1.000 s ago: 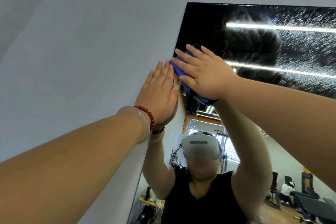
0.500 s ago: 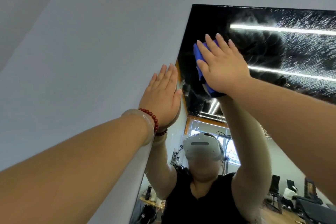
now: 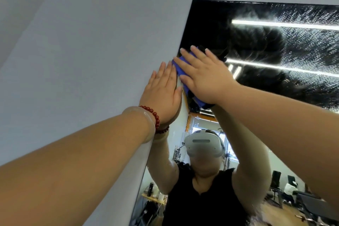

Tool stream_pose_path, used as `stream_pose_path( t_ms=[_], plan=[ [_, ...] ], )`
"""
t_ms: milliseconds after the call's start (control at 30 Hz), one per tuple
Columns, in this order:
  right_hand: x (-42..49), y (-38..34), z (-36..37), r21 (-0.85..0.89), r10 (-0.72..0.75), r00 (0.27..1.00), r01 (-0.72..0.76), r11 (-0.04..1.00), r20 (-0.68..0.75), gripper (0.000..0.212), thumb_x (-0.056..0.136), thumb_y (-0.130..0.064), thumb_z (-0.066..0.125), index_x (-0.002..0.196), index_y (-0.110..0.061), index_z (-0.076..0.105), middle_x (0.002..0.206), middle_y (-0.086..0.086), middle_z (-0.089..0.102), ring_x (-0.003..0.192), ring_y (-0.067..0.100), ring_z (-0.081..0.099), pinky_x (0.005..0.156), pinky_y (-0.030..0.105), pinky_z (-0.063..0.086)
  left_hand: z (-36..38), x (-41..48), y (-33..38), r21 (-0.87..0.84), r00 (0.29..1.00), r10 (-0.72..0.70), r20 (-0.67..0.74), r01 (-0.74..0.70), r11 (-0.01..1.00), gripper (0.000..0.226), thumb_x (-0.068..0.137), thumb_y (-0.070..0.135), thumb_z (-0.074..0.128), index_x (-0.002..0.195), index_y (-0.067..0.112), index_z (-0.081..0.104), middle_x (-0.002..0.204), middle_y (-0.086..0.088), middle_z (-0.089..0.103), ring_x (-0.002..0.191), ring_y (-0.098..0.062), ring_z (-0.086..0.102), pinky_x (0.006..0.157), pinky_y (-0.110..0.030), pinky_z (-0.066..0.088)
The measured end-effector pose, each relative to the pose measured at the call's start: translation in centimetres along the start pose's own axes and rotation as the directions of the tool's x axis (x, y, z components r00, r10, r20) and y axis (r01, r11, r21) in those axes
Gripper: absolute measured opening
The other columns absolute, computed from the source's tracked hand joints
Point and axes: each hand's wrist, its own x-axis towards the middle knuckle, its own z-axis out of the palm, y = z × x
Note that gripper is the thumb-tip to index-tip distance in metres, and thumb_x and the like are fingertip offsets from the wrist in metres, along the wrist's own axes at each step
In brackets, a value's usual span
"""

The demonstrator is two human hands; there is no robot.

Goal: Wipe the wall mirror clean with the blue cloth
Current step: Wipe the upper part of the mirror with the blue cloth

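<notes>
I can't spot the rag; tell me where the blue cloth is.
Head view: the blue cloth is pressed flat under the right hand against the mirror, near its left edge, beside the left hand.

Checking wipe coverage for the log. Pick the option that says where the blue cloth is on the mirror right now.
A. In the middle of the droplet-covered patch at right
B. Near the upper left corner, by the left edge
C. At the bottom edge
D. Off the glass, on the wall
B: the right hand presses the blue cloth flat on the mirror beside its left edge, below the top corner; the droplets lie well to the right.
</notes>
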Motion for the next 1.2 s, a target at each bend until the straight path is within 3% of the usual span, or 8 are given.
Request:
stream_pose_path(
  t_ms=[133, 300, 467, 633, 767, 933, 1100, 1200],
  plan=[
    [0.4, 2.2, 0.0, 0.009, 0.337, 0.939, -0.337, 0.941, -0.063, 0.057, 0.103, -0.045, 0.012, 0.156, -0.026, 0.005, 0.164, 0.003, 0.002, 0.15, 0.025, -0.005, 0.12, 0.043, -0.005, 0.0, -0.2, 0.5, -0.059, 0.999, -0.027, 0.044, 0.029, 0.998, 0.061, 0.105, 0.031, 0.024, 0.153, 0.013, -0.008, 0.162, -0.001, -0.014, 0.146, -0.013, -0.018, 0.11, -0.024, -0.019],
    [-0.7, -1.2, 0.4, 0.008, 0.018, 1.0, -0.018, 1.0, -0.023, 0.055, 0.104, -0.046, 0.013, 0.156, -0.029, 0.009, 0.164, -0.001, 0.006, 0.151, 0.022, -0.001, 0.119, 0.041, -0.005, 0.4, -1.1, 0.2, -0.057, 1.0, -0.001, 0.012, 0.001, 0.998, 0.061, 0.104, 0.034, 0.022, 0.154, 0.015, -0.009, 0.161, 0.0, -0.015, 0.147, -0.012, -0.017, 0.113, -0.025, -0.016],
    [-0.3, 0.5, 0.4, 0.028, 0.377, 0.92, -0.376, 0.926, -0.103, 0.057, 0.104, -0.045, 0.018, 0.156, -0.025, 0.009, 0.164, 0.004, 0.007, 0.15, 0.026, -0.001, 0.12, 0.044, -0.003, 0.4, -1.4, 0.1, -0.032, 1.0, -0.004, 0.015, 0.005, 0.999, 0.062, 0.104, 0.034, 0.022, 0.153, 0.014, -0.009, 0.161, -0.001, -0.016, 0.146, -0.013, -0.018, 0.114, -0.026, -0.017],
    [-1.5, -1.6, 0.6, 0.025, 0.094, 0.994, -0.093, 0.995, -0.057, 0.055, 0.104, -0.045, 0.018, 0.156, -0.028, 0.012, 0.164, 0.002, 0.009, 0.151, 0.024, 0.001, 0.119, 0.043, -0.003, 0.5, -1.6, 0.0, -0.043, 1.0, 0.015, -0.007, -0.015, 0.999, 0.061, 0.103, 0.035, 0.019, 0.154, 0.015, -0.008, 0.162, 0.0, -0.013, 0.147, -0.012, -0.017, 0.113, -0.026, -0.017],
    [-1.3, 0.6, 0.3, 0.03, 0.439, 0.892, -0.439, 0.898, -0.108, 0.057, 0.104, -0.044, 0.016, 0.156, -0.025, 0.008, 0.164, 0.004, 0.007, 0.15, 0.027, -0.001, 0.12, 0.046, -0.002, 0.5, -1.6, 0.1, -0.023, 1.0, -0.003, 0.01, 0.004, 1.0, 0.061, 0.104, 0.035, 0.02, 0.154, 0.014, -0.008, 0.161, -0.001, -0.016, 0.147, -0.013, -0.018, 0.113, -0.026, -0.018],
    [-2.1, -0.9, 0.5, 0.002, 0.007, 1.0, -0.007, 1.0, -0.022, 0.058, 0.102, -0.048, 0.016, 0.156, -0.027, 0.014, 0.163, 0.0, 0.012, 0.151, 0.023, 0.004, 0.12, 0.043, -0.001, 0.6, -1.7, 0.1, -0.046, 1.0, 0.009, -0.012, -0.01, 0.999, 0.061, 0.103, 0.035, 0.021, 0.154, 0.015, -0.007, 0.162, 0.0, -0.012, 0.147, -0.013, -0.016, 0.115, -0.027, -0.015],
    [-1.8, 2.0, 0.1, 0.027, 0.453, 0.887, -0.452, 0.891, -0.094, 0.058, 0.103, -0.045, 0.015, 0.156, -0.024, 0.008, 0.164, 0.003, 0.007, 0.15, 0.026, -0.001, 0.12, 0.045, -0.002, 0.5, -1.8, 0.2, -0.018, 1.0, -0.005, 0.002, 0.005, 1.0, 0.061, 0.104, 0.035, 0.02, 0.153, 0.014, -0.01, 0.161, -0.001, -0.016, 0.147, -0.014, -0.018, 0.114, -0.027, -0.017],
    [-2.5, -1.0, 0.4, 0.028, 0.154, 0.986, -0.153, 0.988, -0.065, 0.062, 0.098, -0.047, 0.012, 0.156, -0.025, 0.015, 0.163, 0.002, 0.012, 0.15, 0.026, 0.004, 0.119, 0.044, -0.001, 0.4, -1.8, 0.3, -0.022, 1.0, 0.006, -0.002, -0.006, 1.0, 0.061, 0.104, 0.034, 0.02, 0.153, 0.014, -0.009, 0.162, -0.001, -0.014, 0.147, -0.014, -0.017, 0.114, -0.027, -0.016]
  ],
)
